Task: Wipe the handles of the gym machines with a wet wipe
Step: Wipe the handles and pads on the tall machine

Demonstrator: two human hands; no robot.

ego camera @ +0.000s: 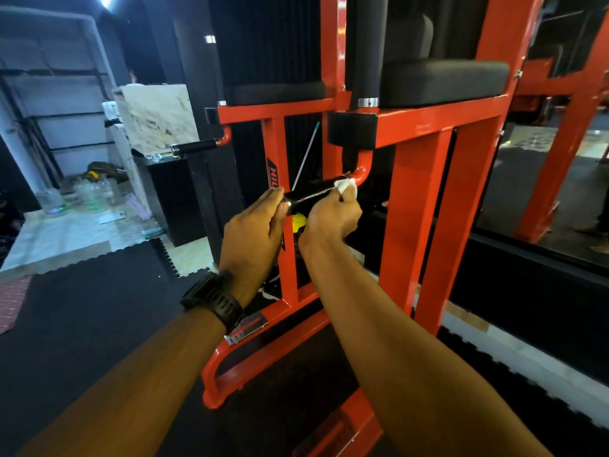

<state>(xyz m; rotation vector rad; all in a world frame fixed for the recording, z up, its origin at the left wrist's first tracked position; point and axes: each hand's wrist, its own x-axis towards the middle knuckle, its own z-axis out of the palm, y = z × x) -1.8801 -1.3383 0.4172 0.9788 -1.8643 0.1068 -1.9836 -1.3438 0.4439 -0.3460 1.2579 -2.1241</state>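
Observation:
A black handle [313, 194] sticks out toward me from the curved red tube of an orange-red gym machine [408, 206]. My right hand [333, 222] grips a white wet wipe [445, 187] and presses it on the handle's far end, near the red bend. My left hand [257, 225], with a black watch on its wrist, has straight fingers laid against the handle's near end cap. A second black handle [194, 147] juts out to the left, higher up, untouched.
Black pads [441, 79] sit on top of the frame. Black rubber floor mats [99, 308] lie below. A marble slab [155, 120] and plastic bottles [79, 196] stand at the left. A mirror [560, 179] lines the right wall.

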